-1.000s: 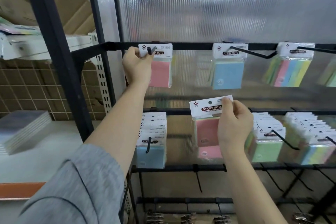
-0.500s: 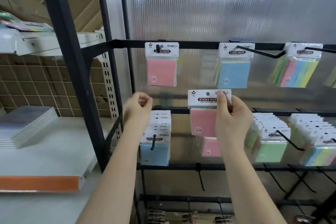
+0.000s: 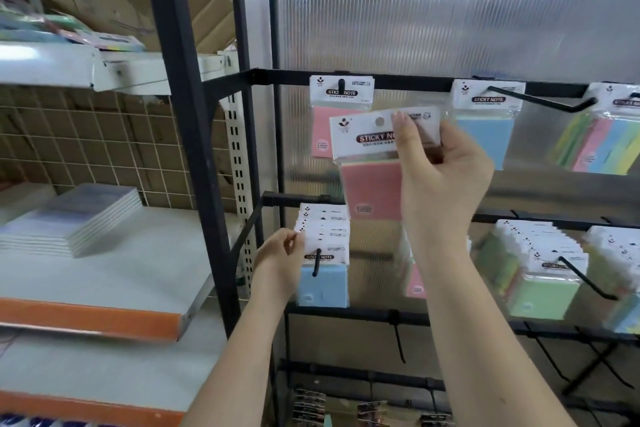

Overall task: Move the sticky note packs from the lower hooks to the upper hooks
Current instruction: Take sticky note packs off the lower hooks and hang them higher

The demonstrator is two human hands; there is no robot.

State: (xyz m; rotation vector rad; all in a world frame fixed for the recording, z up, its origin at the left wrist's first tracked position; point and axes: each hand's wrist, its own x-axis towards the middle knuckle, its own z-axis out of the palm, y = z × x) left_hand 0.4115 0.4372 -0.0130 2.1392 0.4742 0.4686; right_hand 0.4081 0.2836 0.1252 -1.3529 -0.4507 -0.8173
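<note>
At the far left, a stack of clear-wrapped pads [image 3: 69,218] is seen lying on the white shelf [image 3: 114,281] with the orange front edge. The left hand [image 3: 280,253] is set at the lower-left hook [image 3: 317,262], its fingers pinching the white header of the front blue pack [image 3: 323,274], where "STICKY NOTE" is partly read on a dark label. Above, a pink pack [image 3: 323,114] is hung on the upper-left hook [image 3: 341,85], its header reading "STICKY NOTE". A second pink pack [image 3: 372,163] is held off the hooks, tilted, just in front of that one, gripped by the right hand [image 3: 440,177] at its header; "STICKY NO" is shown, the rest covered by a finger. Further right, a blue pack [image 3: 486,125] labelled "STICKY NOTE" is hung from the upper rail [image 3: 415,81].
</note>
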